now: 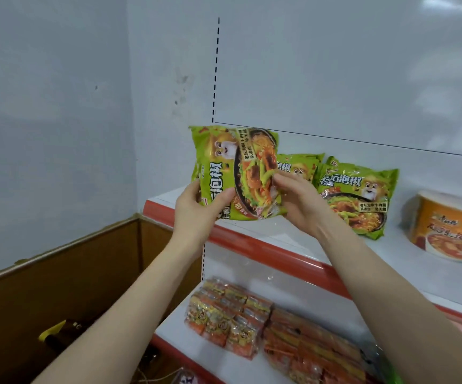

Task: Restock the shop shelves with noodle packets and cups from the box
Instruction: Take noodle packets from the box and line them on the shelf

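Note:
I hold a green noodle packet (241,167) up on end over the left corner of the top shelf (293,239). My left hand (196,209) grips its lower left edge, thumb across the front. My right hand (296,198) pinches its right edge. Two more green packets stand on the shelf behind: one (299,166) mostly hidden, one (360,198) leaning to the right. An orange noodle cup (446,228) sits at the far right of the same shelf.
The lower shelf (174,322) carries orange-and-yellow multipacks (227,314) and orange packs (315,347). A white wall and brown wainscot (58,273) close off the left. Dark items with a yellow strap (52,332) lie on the floor.

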